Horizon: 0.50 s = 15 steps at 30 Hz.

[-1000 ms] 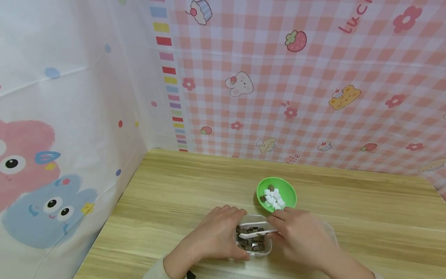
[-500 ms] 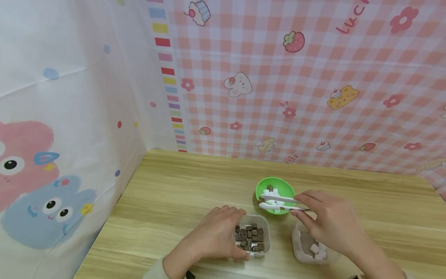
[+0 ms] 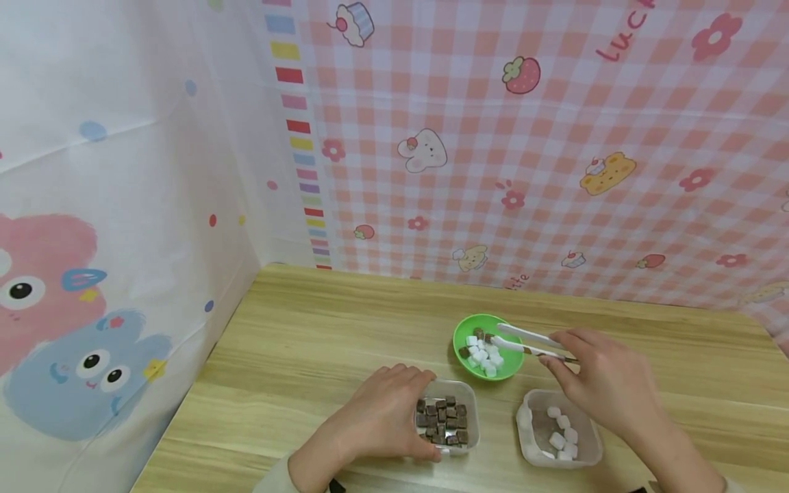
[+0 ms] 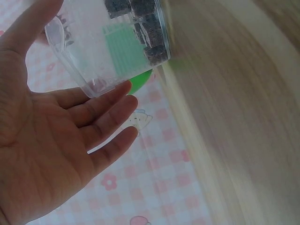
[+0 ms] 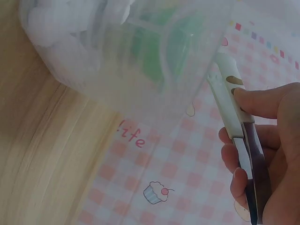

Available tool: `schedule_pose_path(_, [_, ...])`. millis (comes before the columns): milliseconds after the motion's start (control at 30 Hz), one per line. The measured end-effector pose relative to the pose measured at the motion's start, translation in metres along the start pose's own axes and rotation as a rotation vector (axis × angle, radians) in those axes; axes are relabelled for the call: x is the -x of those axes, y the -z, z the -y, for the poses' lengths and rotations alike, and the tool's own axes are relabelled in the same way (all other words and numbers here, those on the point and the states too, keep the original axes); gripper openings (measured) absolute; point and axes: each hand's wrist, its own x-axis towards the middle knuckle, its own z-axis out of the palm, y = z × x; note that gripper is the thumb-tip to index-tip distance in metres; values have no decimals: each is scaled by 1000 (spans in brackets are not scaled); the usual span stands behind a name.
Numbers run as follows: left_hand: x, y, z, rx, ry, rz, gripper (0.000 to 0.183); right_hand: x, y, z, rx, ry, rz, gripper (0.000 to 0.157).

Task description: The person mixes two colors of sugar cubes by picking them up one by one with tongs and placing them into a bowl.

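My left hand (image 3: 391, 414) grips a clear plastic container (image 3: 473, 418) from its left side, thumb at the near wall and fingers at the far wall. Several dark brown cubes (image 3: 440, 414) lie inside it. My right hand (image 3: 607, 373) holds white-tipped tongs (image 5: 229, 96) between thumb and fingers. The tongs' tips stand apart over a green bowl (image 3: 513, 333), with a brown cube (image 3: 489, 337) right by the lower tip. White marshmallow-like pieces (image 3: 479, 356) and a few brown cubes sit in that bowl.
A second plastic container (image 3: 530, 452) with several white pieces (image 3: 564, 438) stands below my right hand, right of the first one. All stand on a wood-grain table (image 3: 308, 329). A pink checked cloth (image 3: 481, 150) hangs behind it, and a white printed cloth (image 3: 142, 205) hangs at the left.
My right hand has carried the tongs from the brown-cube container up and right to the green bowl, and their tips have spread. One more brown cube shows in the bowl. The left hand stays put.
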Motion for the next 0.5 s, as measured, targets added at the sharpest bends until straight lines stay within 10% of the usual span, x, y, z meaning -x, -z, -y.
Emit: schedule_pose_path(500, [1,0,0,-6,-4,-2,102,1,5,7,-24,40,-19,49])
